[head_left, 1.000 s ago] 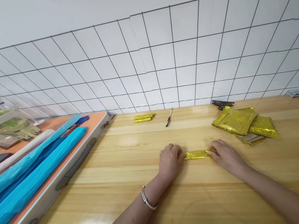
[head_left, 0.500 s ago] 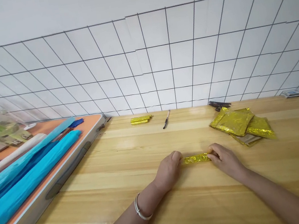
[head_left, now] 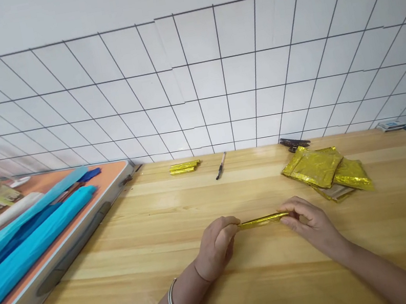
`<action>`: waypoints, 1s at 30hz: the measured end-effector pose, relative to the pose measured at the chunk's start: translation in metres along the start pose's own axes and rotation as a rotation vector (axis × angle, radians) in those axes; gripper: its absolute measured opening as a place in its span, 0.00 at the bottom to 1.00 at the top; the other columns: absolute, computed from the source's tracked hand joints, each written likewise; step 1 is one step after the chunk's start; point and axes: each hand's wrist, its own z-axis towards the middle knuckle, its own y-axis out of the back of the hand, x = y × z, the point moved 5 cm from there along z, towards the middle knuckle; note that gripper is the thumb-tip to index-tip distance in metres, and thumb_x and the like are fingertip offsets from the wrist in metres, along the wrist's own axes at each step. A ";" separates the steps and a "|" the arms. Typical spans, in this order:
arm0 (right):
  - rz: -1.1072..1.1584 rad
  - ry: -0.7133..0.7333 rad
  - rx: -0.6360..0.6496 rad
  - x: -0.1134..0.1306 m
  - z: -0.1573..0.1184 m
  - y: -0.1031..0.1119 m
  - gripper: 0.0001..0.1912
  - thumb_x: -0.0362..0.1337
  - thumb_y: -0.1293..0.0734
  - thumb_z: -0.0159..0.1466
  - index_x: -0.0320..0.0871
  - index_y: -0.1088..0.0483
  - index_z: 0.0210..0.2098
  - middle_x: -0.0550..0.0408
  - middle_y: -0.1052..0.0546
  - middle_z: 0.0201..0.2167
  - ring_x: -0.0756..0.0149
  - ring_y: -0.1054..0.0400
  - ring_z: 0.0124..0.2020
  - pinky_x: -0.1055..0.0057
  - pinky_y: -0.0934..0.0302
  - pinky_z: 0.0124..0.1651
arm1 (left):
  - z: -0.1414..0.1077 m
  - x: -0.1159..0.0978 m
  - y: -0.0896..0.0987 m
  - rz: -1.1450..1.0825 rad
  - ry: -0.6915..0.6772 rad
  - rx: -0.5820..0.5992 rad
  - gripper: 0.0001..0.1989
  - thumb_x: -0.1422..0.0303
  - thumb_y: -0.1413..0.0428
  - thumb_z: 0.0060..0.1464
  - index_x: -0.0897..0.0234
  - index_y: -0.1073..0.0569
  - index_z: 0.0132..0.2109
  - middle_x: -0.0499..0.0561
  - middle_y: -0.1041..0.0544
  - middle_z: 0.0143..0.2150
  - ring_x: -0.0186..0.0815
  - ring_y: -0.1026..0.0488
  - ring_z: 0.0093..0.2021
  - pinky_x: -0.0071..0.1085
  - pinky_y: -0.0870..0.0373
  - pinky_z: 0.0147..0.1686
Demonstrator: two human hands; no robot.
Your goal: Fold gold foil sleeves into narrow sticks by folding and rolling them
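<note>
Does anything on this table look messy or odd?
Mildly: the gold packets at the right lie in a skewed, overlapping heap, while the two gold rolls lie roughly side by side. I see no spill.

Across the middle of the frame, a foil strip [head_left: 263, 220] was held between the left hand [head_left: 218, 245] and the right hand [head_left: 310, 219], above the wooden table [head_left: 287, 283]. Behind it, near the wall [head_left: 207, 81], a pen [head_left: 221, 165] was placed right of two foil pieces [head_left: 184, 167]. Right of centre, foil packets [head_left: 318, 169] were piled just before a clip [head_left: 294, 144]. Along the left edge, rolls [head_left: 36, 247] were laid on an adjoining table [head_left: 113, 173].
</note>
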 end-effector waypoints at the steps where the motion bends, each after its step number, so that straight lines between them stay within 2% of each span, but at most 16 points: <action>1: 0.010 0.011 -0.006 0.002 0.000 0.000 0.06 0.37 0.37 0.62 0.45 0.32 0.39 0.55 0.32 0.31 0.68 0.37 0.31 0.72 0.41 0.34 | 0.000 0.000 0.001 -0.006 0.002 -0.009 0.15 0.83 0.52 0.52 0.63 0.39 0.45 0.55 0.29 0.40 0.32 0.32 0.37 0.30 0.32 0.35; 6: 0.051 0.063 -0.039 0.011 -0.002 0.003 0.04 0.35 0.38 0.62 0.45 0.33 0.37 0.56 0.33 0.30 0.68 0.38 0.31 0.72 0.42 0.34 | 0.001 0.000 0.002 -0.034 0.003 -0.028 0.14 0.83 0.52 0.53 0.63 0.38 0.45 0.55 0.28 0.41 0.32 0.30 0.38 0.29 0.31 0.36; 8: 0.063 0.079 -0.040 0.013 -0.002 0.005 0.02 0.34 0.38 0.62 0.45 0.33 0.35 0.56 0.33 0.29 0.68 0.38 0.32 0.72 0.43 0.34 | 0.002 0.000 0.002 -0.063 0.042 -0.045 0.13 0.81 0.52 0.55 0.63 0.37 0.45 0.54 0.27 0.40 0.32 0.30 0.39 0.29 0.30 0.37; 14: 0.111 0.088 -0.044 0.013 -0.001 0.009 0.03 0.33 0.38 0.62 0.45 0.32 0.34 0.55 0.33 0.31 0.67 0.37 0.33 0.71 0.42 0.36 | 0.006 0.012 -0.001 -0.121 0.425 -0.041 0.07 0.73 0.48 0.56 0.63 0.31 0.43 0.51 0.26 0.36 0.31 0.29 0.36 0.27 0.30 0.37; 17: 0.112 0.077 -0.043 0.010 0.000 0.009 0.03 0.33 0.37 0.62 0.46 0.33 0.34 0.56 0.33 0.31 0.67 0.37 0.34 0.70 0.42 0.37 | 0.005 0.017 -0.005 -0.259 0.500 -0.057 0.07 0.70 0.47 0.56 0.64 0.29 0.42 0.52 0.26 0.36 0.33 0.29 0.37 0.28 0.30 0.37; 24: 0.107 0.071 -0.039 0.002 -0.002 0.008 0.02 0.33 0.37 0.62 0.46 0.33 0.34 0.55 0.33 0.32 0.66 0.37 0.35 0.70 0.42 0.37 | -0.001 0.021 -0.010 -0.374 0.564 -0.098 0.09 0.69 0.45 0.54 0.63 0.27 0.43 0.53 0.25 0.36 0.33 0.28 0.37 0.29 0.30 0.38; 30: 0.092 0.051 -0.036 0.001 -0.001 0.007 0.03 0.36 0.38 0.61 0.46 0.32 0.33 0.54 0.32 0.31 0.64 0.36 0.34 0.69 0.41 0.36 | 0.000 0.018 -0.010 -0.348 0.523 -0.105 0.10 0.69 0.45 0.55 0.62 0.26 0.45 0.54 0.23 0.39 0.34 0.27 0.39 0.31 0.28 0.41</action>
